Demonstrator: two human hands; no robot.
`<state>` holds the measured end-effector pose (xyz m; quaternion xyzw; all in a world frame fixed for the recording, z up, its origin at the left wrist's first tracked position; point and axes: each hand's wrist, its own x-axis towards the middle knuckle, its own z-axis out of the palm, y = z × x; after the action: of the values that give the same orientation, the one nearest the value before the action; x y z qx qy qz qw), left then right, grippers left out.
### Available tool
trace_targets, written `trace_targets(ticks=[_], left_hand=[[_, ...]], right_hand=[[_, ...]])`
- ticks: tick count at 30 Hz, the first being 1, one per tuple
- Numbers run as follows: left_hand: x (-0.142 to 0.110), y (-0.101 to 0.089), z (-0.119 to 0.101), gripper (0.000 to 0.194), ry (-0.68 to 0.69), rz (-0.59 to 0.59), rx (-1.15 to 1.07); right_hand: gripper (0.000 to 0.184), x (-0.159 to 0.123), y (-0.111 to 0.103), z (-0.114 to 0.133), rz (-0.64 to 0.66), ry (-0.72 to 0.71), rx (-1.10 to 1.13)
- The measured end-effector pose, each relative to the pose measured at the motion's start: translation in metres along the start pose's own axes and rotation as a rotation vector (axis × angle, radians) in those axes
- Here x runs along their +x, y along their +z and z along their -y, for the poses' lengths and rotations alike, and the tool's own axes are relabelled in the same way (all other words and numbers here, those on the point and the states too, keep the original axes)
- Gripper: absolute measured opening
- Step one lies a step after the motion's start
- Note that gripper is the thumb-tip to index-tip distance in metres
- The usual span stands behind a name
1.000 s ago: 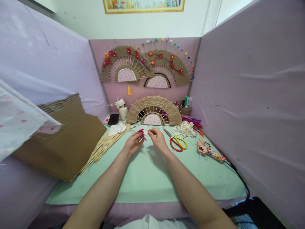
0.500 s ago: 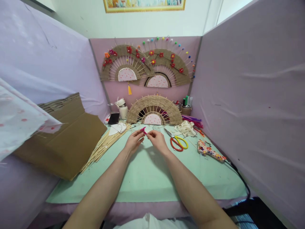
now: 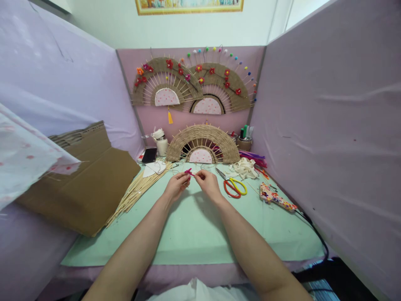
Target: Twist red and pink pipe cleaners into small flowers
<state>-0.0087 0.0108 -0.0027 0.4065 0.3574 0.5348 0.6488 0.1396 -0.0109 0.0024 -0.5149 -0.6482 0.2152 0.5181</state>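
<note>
My left hand (image 3: 176, 186) and my right hand (image 3: 207, 184) meet above the green mat (image 3: 194, 225), fingertips pinched together on a small magenta pipe-cleaner piece (image 3: 188, 172). Both hands are closed on it, the left from the left side, the right from the right. Just behind them a woven half-round fan (image 3: 202, 144) stands upright against the back panel.
Red-and-yellow scissors (image 3: 232, 186) and a patterned glue gun (image 3: 275, 199) with a black cord lie to the right. A bundle of bamboo sticks (image 3: 138, 190) and brown cardboard (image 3: 84, 184) lie to the left. A pen cup (image 3: 244, 142), a white jar (image 3: 162, 145) and a phone (image 3: 149, 155) stand at the back.
My hands have drawn closer together, and the right fingers now pinch the magenta piece that the left hand held alone a second ago.
</note>
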Motion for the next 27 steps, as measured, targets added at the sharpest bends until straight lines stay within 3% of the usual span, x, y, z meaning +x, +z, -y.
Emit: trace_targets(ticks=[8, 16, 21, 27], left_hand=[[0.0015, -0.0060, -0.0019, 0.016, -0.078, 0.074, -0.008], [0.0007, -0.0066, -0.0044, 0.014, -0.076, 0.070, 0.033], [0.0023, -0.0058, -0.0031, 0.019, 0.010, 0.042, 0.086], [0.0025, -0.0044, -0.0017, 0.018, 0.170, -0.026, 0.414]], right_hand=[[0.015, 0.0006, -0.0017, -0.0010, -0.049, -0.072, -0.125], [0.013, -0.0012, -0.0049, 0.0037, -0.040, -0.166, -0.252], [0.014, -0.0018, -0.0039, 0.0055, 0.007, -0.233, -0.281], [0.014, -0.0004, -0.0076, 0.0027, -0.018, -0.241, -0.314]])
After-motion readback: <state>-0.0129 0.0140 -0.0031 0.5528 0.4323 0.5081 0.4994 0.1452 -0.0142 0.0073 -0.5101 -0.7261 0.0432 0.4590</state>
